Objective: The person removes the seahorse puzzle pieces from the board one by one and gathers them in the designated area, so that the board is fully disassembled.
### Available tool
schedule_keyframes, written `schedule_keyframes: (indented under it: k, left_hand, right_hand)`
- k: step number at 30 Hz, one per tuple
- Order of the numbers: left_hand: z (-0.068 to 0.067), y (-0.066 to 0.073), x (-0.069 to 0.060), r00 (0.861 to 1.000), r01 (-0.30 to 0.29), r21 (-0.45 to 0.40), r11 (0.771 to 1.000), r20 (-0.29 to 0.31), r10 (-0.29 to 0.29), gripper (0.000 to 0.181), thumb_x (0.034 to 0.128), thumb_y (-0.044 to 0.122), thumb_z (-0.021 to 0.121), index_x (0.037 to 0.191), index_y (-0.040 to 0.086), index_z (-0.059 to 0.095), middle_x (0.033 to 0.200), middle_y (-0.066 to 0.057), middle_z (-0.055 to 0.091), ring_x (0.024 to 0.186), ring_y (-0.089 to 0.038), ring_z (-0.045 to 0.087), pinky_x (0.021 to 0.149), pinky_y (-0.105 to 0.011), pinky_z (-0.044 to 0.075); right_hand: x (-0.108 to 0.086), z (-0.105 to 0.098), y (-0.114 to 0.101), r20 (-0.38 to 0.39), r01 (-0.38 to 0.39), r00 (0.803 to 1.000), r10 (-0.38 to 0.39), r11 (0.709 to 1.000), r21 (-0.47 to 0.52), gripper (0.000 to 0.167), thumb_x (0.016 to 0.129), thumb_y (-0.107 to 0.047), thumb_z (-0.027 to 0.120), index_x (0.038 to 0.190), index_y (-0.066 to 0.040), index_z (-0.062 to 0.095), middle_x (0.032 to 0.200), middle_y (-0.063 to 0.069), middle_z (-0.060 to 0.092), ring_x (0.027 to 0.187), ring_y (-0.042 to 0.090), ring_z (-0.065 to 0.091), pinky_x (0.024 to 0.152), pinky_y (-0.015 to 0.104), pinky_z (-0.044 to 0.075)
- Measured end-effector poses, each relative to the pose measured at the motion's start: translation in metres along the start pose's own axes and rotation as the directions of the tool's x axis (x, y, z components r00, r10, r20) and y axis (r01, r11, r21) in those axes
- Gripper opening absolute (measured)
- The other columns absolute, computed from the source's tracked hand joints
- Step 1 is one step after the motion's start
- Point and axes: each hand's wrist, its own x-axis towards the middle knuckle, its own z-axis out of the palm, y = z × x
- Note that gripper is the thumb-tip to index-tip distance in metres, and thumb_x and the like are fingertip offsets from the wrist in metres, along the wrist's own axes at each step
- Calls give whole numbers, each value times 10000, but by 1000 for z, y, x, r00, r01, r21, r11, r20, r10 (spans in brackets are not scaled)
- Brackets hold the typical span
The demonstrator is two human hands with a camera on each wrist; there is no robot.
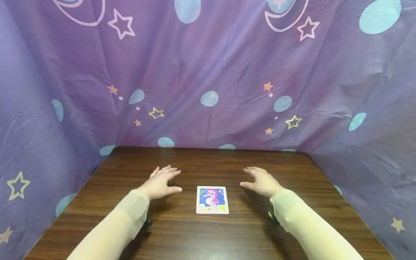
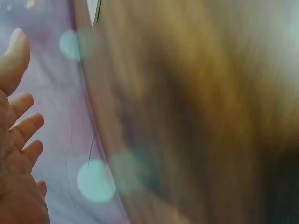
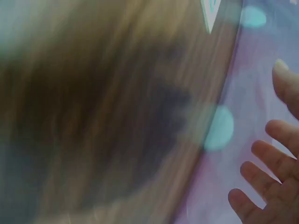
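A square card (image 1: 212, 200) with a pink seahorse on a blue ground and a white border lies flat on the wooden table. To its left, my left hand (image 1: 160, 183) is held above the tabletop, palm down, fingers spread and touching nothing. My right hand (image 1: 261, 182) hovers on the card's other side with its fingers apart, also holding nothing. Each wrist view catches one hand, the left (image 2: 18, 135) and the right (image 3: 275, 163), and a corner of the card (image 2: 94, 10), (image 3: 211, 14) at the top.
The dark brown wooden table (image 1: 208, 238) stretches out beneath both arms. Behind it and at both sides hangs a purple cloth (image 1: 195, 65) with stars, moons and light blue spots. Cream sleeves (image 1: 110, 227) cover the forearms, and a dark device (image 1: 147, 221) shows under the left wrist.
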Motion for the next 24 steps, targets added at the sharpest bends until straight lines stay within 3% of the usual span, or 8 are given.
schedule_keyframes:
  k: [6,11,19,24]
  left_hand:
    - [21,18,-5,996,-58,-74,996,62,63,626,864,336,710,1384,51,511,1456,-143,444,1383,-344,330,1156,-529,158]
    - [33,29,-10,986,-112,-80,991,116,120,601,886,341,684,1385,52,513,1477,-131,420,1366,-370,350,1123,-549,246]
    - [47,47,-13,948,-250,-32,968,198,251,551,899,319,663,1349,23,546,1475,-144,421,1361,-323,376,1132,-478,265]
    - [50,56,-13,928,-277,-27,960,250,275,508,919,292,640,1352,42,550,1481,-113,419,1368,-289,373,1133,-459,270]
  right_hand:
    - [-2,30,-25,2,62,998,-63,993,98,600,853,-365,710,1300,11,573,1339,212,539,1279,393,450,1073,533,336]
    - [-7,49,-35,13,80,997,-82,986,144,574,837,-325,733,1282,8,590,1328,182,561,1265,361,479,1076,506,346]
    - [-11,61,-45,63,115,990,-125,983,143,611,815,-352,749,1293,-6,591,1365,151,545,1266,347,489,1061,488,370]
    - [-12,63,-47,119,172,976,-183,980,95,649,796,-354,767,1292,20,582,1376,179,526,1265,369,486,1055,497,372]
